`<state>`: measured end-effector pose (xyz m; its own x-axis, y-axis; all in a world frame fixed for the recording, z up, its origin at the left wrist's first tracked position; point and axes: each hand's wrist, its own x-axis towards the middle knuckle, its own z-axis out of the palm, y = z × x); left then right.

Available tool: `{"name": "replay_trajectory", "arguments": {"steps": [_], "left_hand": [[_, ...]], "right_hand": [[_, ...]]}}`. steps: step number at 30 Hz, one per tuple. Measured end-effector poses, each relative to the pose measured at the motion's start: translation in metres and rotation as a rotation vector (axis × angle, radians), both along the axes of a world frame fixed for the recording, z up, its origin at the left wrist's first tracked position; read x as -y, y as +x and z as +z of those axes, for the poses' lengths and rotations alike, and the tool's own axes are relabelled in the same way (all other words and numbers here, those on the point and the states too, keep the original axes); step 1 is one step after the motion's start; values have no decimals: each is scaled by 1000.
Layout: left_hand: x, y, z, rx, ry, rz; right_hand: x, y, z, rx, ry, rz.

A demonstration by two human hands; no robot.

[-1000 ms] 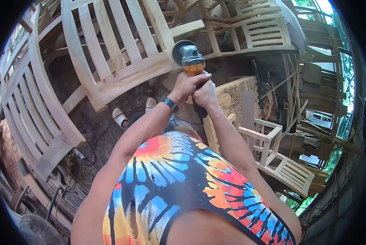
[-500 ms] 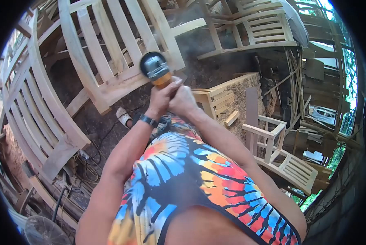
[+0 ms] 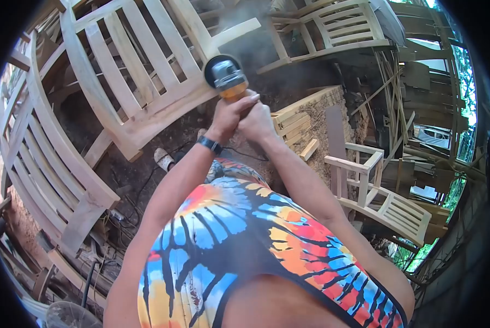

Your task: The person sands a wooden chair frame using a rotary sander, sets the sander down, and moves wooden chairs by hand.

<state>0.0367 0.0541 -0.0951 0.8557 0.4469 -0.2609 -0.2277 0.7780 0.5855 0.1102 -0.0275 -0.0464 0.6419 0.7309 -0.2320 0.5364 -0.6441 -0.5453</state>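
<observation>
Both my hands are wrapped around an angle grinder [image 3: 233, 87] with an orange body, a grey metal head and a dark round disc. My left hand [image 3: 224, 118], with a dark watch at the wrist, is closed on the body just behind the head. Pressed close beside it, my right hand [image 3: 257, 122] also grips the tool; its fingers are partly hidden. The disc is at the right corner of a pale slatted wooden frame [image 3: 165, 106], touching or very near the wood. Pale dust hangs in the air beyond the disc.
Another slatted wooden piece [image 3: 72, 169] leans at the left. Slatted seats [image 3: 346, 33] stand at the far right, and a small wooden chair [image 3: 384, 199] is at the right. Stacked wooden blocks [image 3: 294, 128] lie near my right forearm. Cables [image 3: 146, 175] run over the ground by my shoe [image 3: 163, 158].
My hands and the grinder have moved right and slightly up, towards the slatted frame's right end. The surroundings have shifted a little left in view.
</observation>
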Motion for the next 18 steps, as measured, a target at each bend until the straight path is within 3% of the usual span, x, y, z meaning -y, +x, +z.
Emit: {"name": "replay_trajectory", "arguments": {"steps": [3, 18], "left_hand": [[4, 19, 17, 25, 38, -54], [28, -22, -5, -88, -15, 36]], "right_hand": [[7, 9, 21, 27, 145, -55], [24, -23, 5, -91, 81, 43]]}}
